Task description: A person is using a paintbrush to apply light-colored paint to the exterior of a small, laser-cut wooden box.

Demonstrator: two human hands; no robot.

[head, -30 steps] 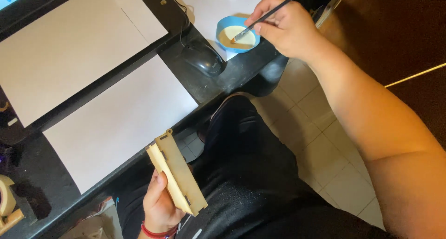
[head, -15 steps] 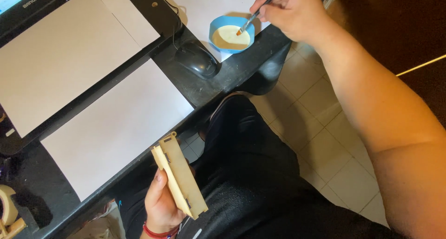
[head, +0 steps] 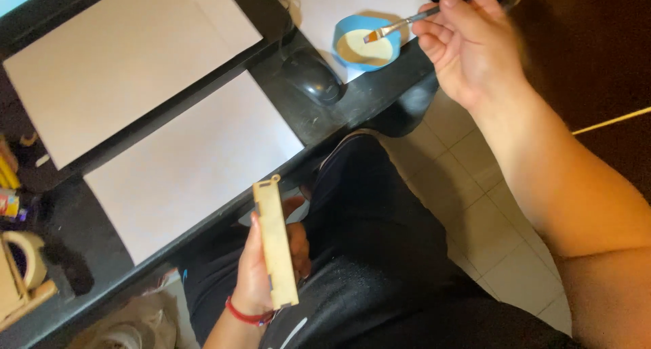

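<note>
My left hand [head: 261,274] grips a long flat wooden piece [head: 276,244] with notched edges, held upright over my lap below the desk edge. A red band circles that wrist. My right hand [head: 468,47] pinches a thin paintbrush [head: 424,13]. The brush tip hovers just over a small blue bowl [head: 347,30] of cream-coloured liquid at the desk's right end.
A black desk [head: 352,101] carries two white paper sheets [head: 193,162], a black computer mouse [head: 312,74], and a tape roll [head: 24,257] at the left. My black-trousered legs and a tiled floor [head: 475,207] lie below.
The brush has lifted out of the bowl a little. My left hand has turned the wooden piece more upright and edge-on. The view has shifted slightly.
</note>
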